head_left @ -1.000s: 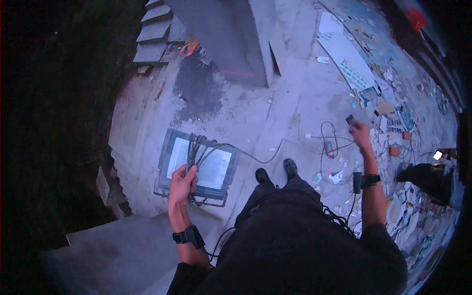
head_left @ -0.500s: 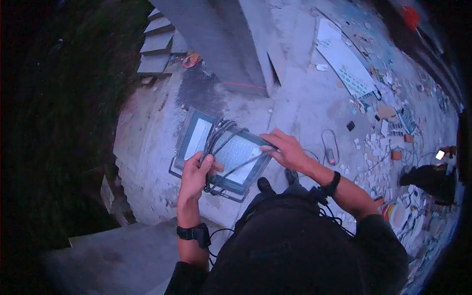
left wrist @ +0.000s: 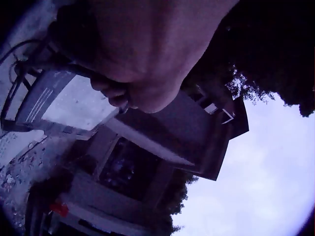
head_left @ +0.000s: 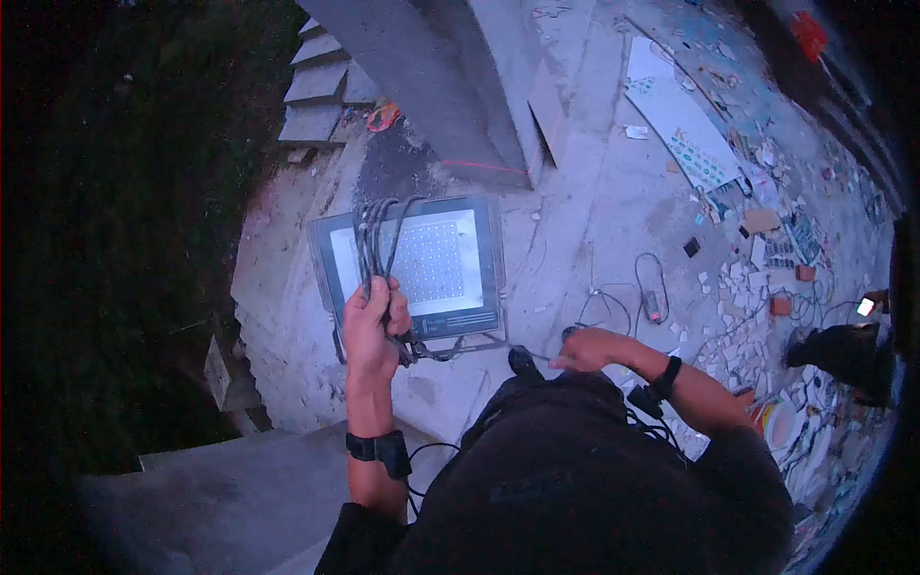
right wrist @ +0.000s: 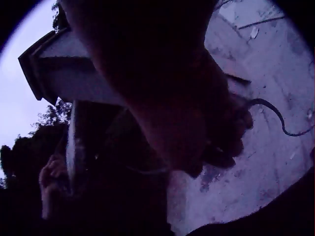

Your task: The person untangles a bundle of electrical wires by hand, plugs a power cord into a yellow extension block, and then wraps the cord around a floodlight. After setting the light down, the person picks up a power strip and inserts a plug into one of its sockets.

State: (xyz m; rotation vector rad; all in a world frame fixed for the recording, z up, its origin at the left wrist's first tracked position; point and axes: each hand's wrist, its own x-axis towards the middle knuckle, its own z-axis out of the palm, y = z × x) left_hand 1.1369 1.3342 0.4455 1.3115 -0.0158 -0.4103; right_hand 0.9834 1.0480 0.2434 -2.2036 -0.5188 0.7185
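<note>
My left hand (head_left: 374,331) grips several loops of dark cable (head_left: 372,240) in the head view, in front of a framed floodlight (head_left: 436,264) with a lit-looking panel of small dots. The lamp hangs or stands just beyond the fingers; its support cannot be told. To the right, near my waist, my right hand (head_left: 586,351) pinches a stretch of the same cable running from the lamp's lower edge. In the right wrist view the right hand (right wrist: 197,128) is dark, fingers curled, with cable (right wrist: 275,110) trailing from it. The left wrist view shows the lamp panel (left wrist: 78,103) beside the left hand (left wrist: 142,54).
A concrete pillar (head_left: 431,86) rises ahead, with steps (head_left: 316,96) at its left. Rubble and tile pieces (head_left: 728,307) cover the right floor, near a bucket (head_left: 781,422) and a printed board (head_left: 680,125). Another person's dark clothing (head_left: 839,359) shows at far right.
The right hand came from the far right to the loops, then drew back towards the waist with cable. The lamp turned more upright in view while the left hand kept its hold on the loops.
</note>
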